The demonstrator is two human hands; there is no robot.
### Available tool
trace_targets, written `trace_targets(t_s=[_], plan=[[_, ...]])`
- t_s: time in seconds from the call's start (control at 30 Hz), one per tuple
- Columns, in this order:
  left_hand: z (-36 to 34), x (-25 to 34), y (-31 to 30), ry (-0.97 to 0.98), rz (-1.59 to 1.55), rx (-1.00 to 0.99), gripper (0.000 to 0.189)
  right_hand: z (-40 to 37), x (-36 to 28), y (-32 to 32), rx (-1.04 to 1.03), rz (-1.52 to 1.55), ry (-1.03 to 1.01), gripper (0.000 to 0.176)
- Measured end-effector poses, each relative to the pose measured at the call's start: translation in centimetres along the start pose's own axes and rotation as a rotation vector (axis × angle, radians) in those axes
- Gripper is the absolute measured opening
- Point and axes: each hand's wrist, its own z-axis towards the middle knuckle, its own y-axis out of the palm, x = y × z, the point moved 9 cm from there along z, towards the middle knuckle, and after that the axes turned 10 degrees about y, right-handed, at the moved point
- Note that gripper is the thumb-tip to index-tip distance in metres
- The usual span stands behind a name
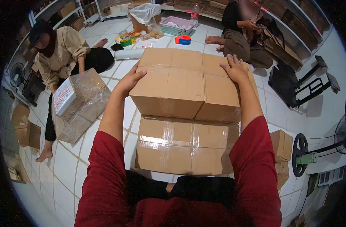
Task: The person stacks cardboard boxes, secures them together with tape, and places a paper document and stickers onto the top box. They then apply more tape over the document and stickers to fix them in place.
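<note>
Two brown cardboard boxes stand side by side before me, the wider left box pressed against the right box. Beneath their near edge lies a flat-looking cardboard box with shiny clear tape across its top. My left hand grips the left box's upper left edge, thumb on top and the other fingers mostly hidden along the side. On top of the right box rests my right hand, lying flat with its fingers spread.
A person at the left handles a plastic-wrapped box. Another person sits at the back right. A tape dispenser, a plastic basket and a white roll lie beyond the boxes. A black platform scale stands right.
</note>
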Motion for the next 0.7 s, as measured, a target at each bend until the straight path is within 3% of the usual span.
trace_targets(t_s=[0.03,0.1,0.17,0.2,0.23,0.27,0.3,0.33,0.37,0.4,0.43,0.47,0.53,0.7], plan=[[0.0,0.0,-0.1,-0.01,0.037,-0.005,0.062,0.6,1.0,0.1,0.007,0.003,0.006,0.068],[-0.3,-0.1,0.1,-0.016,-0.01,-0.01,0.06,1.6,5.5,-1.8,0.239,0.403,-0.022,0.069],[-0.2,-0.4,-0.3,0.0,-0.062,-0.019,0.057,-1.3,10.3,-4.1,0.185,0.759,-0.024,0.073],[0.0,-1.7,-1.2,-0.017,-0.31,0.013,0.053,-3.2,12.8,-2.7,-0.095,1.068,0.198,0.077],[0.1,-3.3,-1.9,-0.041,-0.559,0.042,0.049,-4.3,15.5,-0.9,-0.144,1.185,0.337,0.08],[0.2,-5.6,-2.4,-0.122,-0.54,0.075,0.046,-5.0,18.6,2.3,-0.194,1.303,0.483,0.084],[0.1,-8.3,-2.7,-0.204,-0.518,0.106,0.044,-5.0,19.9,6.2,-0.313,1.404,0.465,0.087],[0.7,-9.2,-3.6,0.118,-0.02,0.013,0.048,-5.3,19.7,9.0,-0.377,1.516,0.352,0.085],[0.7,-10.2,-4.1,0.308,0.049,0.068,0.049,-7.5,17.4,9.4,-0.506,1.537,0.339,0.079],[1.1,-10.1,-3.1,0.309,0.043,0.055,0.049,-9.6,16.4,10.0,-0.429,1.662,0.551,0.068],[0.9,-10.3,-3.3,0.289,0.029,0.054,0.049,-9.8,16.8,13.2,-0.376,1.705,0.449,0.074],[1.2,-10.4,-3.4,0.264,0.02,0.053,0.05,-10.7,16.0,13.8,-0.437,1.836,0.596,0.061],[0.6,-10.9,-4.0,0.211,0.008,0.065,0.05,-10.6,16.5,14.6,-0.454,1.817,0.468,0.052],[1.2,-11.3,-4.3,0.126,-0.033,0.104,0.052,-10.8,15.9,14.1,-0.484,1.831,0.485,0.051]])
